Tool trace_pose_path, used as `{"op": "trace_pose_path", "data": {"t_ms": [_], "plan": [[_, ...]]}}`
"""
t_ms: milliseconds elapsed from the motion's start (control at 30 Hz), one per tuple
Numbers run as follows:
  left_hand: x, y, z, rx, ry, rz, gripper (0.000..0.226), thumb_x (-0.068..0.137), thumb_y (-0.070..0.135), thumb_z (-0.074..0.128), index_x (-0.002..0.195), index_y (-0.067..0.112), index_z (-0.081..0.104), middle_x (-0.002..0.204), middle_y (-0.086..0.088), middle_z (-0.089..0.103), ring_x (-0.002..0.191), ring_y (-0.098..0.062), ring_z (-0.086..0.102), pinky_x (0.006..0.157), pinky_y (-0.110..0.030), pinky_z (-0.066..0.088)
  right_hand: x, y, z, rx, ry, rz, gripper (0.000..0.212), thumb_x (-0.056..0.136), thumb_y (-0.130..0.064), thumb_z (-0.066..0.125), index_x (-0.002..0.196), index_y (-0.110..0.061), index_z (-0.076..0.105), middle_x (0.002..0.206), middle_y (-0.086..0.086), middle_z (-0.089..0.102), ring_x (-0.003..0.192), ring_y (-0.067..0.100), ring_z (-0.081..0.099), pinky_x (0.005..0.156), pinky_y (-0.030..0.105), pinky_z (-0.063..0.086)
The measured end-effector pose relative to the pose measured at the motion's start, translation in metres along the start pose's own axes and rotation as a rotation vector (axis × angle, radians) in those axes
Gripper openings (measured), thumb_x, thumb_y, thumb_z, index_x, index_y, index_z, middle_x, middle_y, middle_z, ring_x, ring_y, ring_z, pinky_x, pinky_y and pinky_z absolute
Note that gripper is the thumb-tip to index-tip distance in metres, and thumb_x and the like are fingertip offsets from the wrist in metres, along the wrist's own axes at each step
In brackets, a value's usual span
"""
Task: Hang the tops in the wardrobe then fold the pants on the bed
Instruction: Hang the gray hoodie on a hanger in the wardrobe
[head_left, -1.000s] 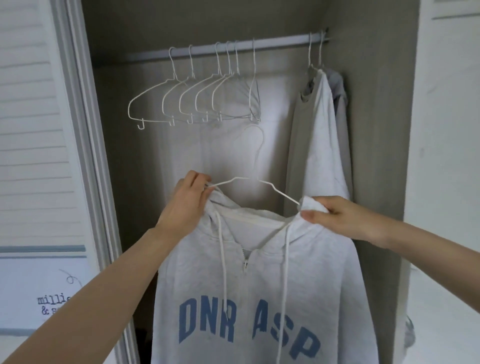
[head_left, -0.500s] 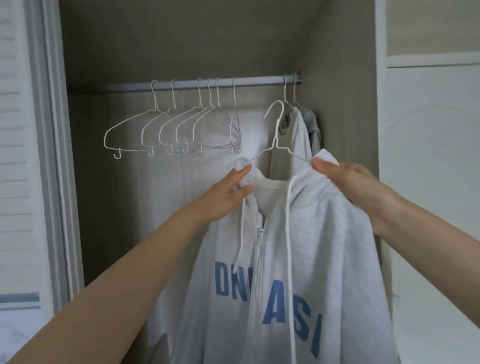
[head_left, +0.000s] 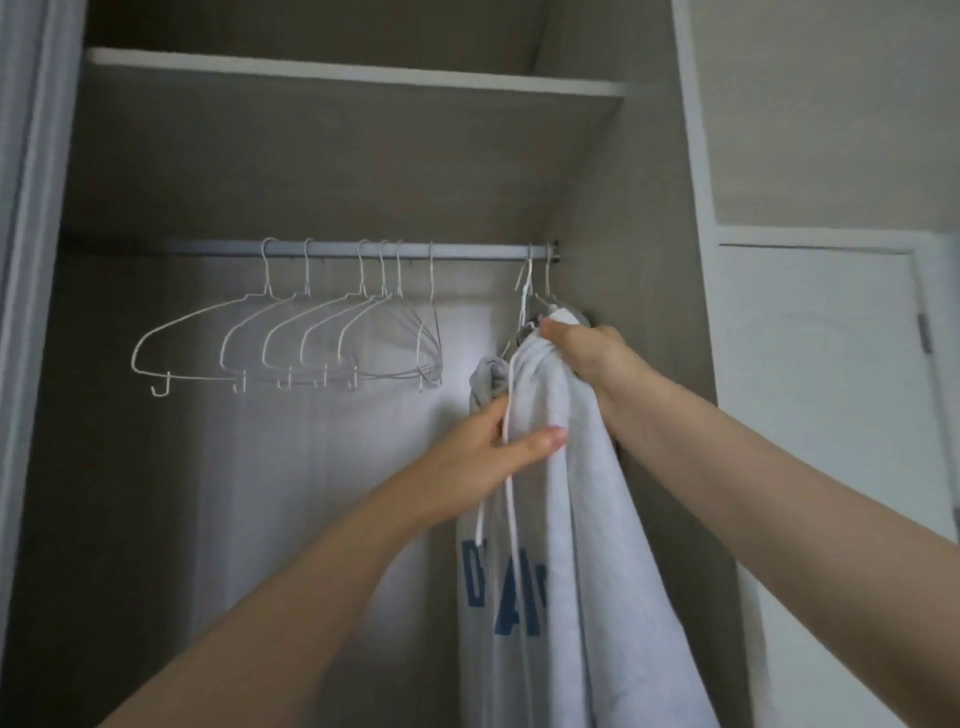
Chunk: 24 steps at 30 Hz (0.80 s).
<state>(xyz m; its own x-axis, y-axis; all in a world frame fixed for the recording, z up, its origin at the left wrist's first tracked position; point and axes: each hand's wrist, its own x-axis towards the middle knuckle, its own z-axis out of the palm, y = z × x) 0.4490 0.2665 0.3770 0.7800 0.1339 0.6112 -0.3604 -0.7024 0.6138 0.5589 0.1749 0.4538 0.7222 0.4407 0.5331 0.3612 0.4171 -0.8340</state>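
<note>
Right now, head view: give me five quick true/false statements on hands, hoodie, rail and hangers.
1. Both hands hold the grey hoodie. True: the left hand and the right hand grip its fabric.
2. The hoodie is at the left end of the rail. False: it is at the right end, beside the wardrobe wall.
3. Six empty white wire hangers hang on the rail. True.
4. The hoodie's lettering is red. False: it is blue.
5. The empty hangers lie on the shelf. False: they hang from the rail below it.
</note>
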Motion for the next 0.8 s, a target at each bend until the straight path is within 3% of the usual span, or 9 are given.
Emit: {"op": "trace_pose_path", "data": {"t_ms": [67,200,267,300,367,433,467,600,800], "plan": [[0.011,-0.006,-0.006,0.031,-0.014,0.015,0.089,0.074,0.058,0.074,0.148,0.035,0.031,0.133,0.024,0.057,0.121,0.003,0.055,0.106,-0.031,0.043,0.027,-0.005,0.018,-0.054,-0.007,0.014,0.059,0.09,-0.029,0.063,0.14,-0.003,0.043,0.135,0.015,0.055,0.116,0.03,0.058,0.098,0.033,0.048],[0.028,-0.022,-0.013,0.247,0.14,-0.076,0.138,0.056,0.059,0.085,0.15,0.042,-0.015,0.139,0.038,0.03,0.116,0.023,0.042,0.092,-0.006,0.039,0.072,-0.023,0.047,-0.189,0.015,0.014,0.048,0.091,-0.031,0.056,0.131,-0.004,0.048,0.128,0.011,0.057,0.115,0.031,0.057,0.094,0.03,0.044],[0.039,-0.035,-0.012,0.353,0.227,-0.082,0.133,0.067,0.045,0.083,0.149,0.041,-0.022,0.156,0.016,0.024,0.131,-0.002,0.043,0.099,-0.019,0.04,0.092,-0.031,0.058,-0.185,0.009,-0.036,0.034,0.092,-0.027,0.055,0.12,-0.008,0.051,0.114,0.009,0.061,0.107,0.03,0.061,0.084,0.028,0.046],[0.044,-0.04,-0.011,0.396,0.281,-0.093,0.125,0.075,0.036,0.078,0.148,0.042,-0.024,0.154,0.004,0.032,0.126,-0.014,0.05,0.097,-0.026,0.044,0.1,-0.034,0.063,-0.16,0.001,-0.068,0.03,0.093,-0.026,0.055,0.117,-0.01,0.051,0.113,0.011,0.062,0.104,0.03,0.062,0.081,0.029,0.046],[0.055,-0.051,-0.014,0.559,0.373,-0.128,0.107,0.088,0.022,0.06,0.146,0.043,-0.027,0.118,-0.008,0.062,0.092,-0.022,0.065,0.078,-0.032,0.052,0.119,-0.033,0.073,-0.134,0.005,-0.132,0.034,0.095,-0.026,0.053,0.122,-0.007,0.052,0.117,0.013,0.062,0.104,0.03,0.062,0.081,0.03,0.048],[0.065,-0.061,-0.017,0.802,0.402,-0.136,0.094,0.094,0.013,0.043,0.144,0.039,-0.032,0.076,-0.003,0.058,0.069,-0.022,0.063,0.066,-0.035,0.054,0.138,-0.029,0.079,-0.14,0.038,-0.197,0.036,0.095,-0.027,0.052,0.124,-0.005,0.053,0.121,0.014,0.061,0.107,0.032,0.061,0.086,0.031,0.048],[0.069,-0.069,-0.018,0.887,0.421,-0.144,0.09,0.096,0.011,0.039,0.143,0.037,-0.034,0.074,-0.003,0.055,0.07,-0.023,0.063,0.069,-0.037,0.054,0.146,-0.025,0.081,-0.16,0.057,-0.217,0.036,0.095,-0.028,0.052,0.123,-0.005,0.054,0.122,0.015,0.061,0.109,0.032,0.06,0.088,0.032,0.046],[0.077,-0.105,-0.032,0.893,0.489,-0.162,0.083,0.099,0.012,0.034,0.14,0.04,-0.032,0.09,-0.008,0.062,0.08,-0.024,0.065,0.079,-0.037,0.053,0.174,-0.006,0.098,-0.33,0.149,-0.279,0.035,0.097,-0.029,0.049,0.116,-0.002,0.059,0.124,0.018,0.061,0.115,0.036,0.056,0.086,0.031,0.042],[0.077,-0.135,-0.038,0.758,0.517,-0.044,0.093,0.094,0.001,0.029,0.13,0.071,-0.02,0.096,-0.003,0.051,0.088,-0.023,0.059,0.087,-0.038,0.048,0.199,0.018,0.114,-0.535,0.136,-0.328,0.026,0.099,-0.027,0.041,0.104,-0.012,0.063,0.115,0.015,0.064,0.11,0.035,0.058,0.076,0.029,0.036]]}}
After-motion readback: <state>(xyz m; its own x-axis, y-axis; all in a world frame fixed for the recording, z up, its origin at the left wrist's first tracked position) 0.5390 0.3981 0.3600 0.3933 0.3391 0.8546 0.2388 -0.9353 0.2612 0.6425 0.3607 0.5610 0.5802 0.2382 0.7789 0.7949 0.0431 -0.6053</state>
